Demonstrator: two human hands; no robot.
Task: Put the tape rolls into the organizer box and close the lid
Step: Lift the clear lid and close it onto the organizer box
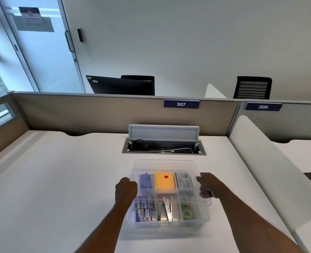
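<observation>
A clear plastic organizer box (169, 224) sits on the white desk in front of me. Its clear lid (164, 166) hovers tilted over the far half of the box, the near edge raised. My left hand (126, 189) grips the lid's left side and my right hand (208, 185) grips its right side. Greenish tape rolls (187, 213) lie in the near right compartment. Other compartments hold a purple stapler (145, 181), yellow sticky notes (164, 180), a labelled packet (184, 182), small staple boxes (143, 210) and metal clips (165, 209).
Behind the box an open cable hatch (163, 147) is set into the desk (59, 179), its flap standing up. A beige partition (96, 114) with the number tags 307 and 306 closes the far side. A white divider panel (271, 170) runs along the right.
</observation>
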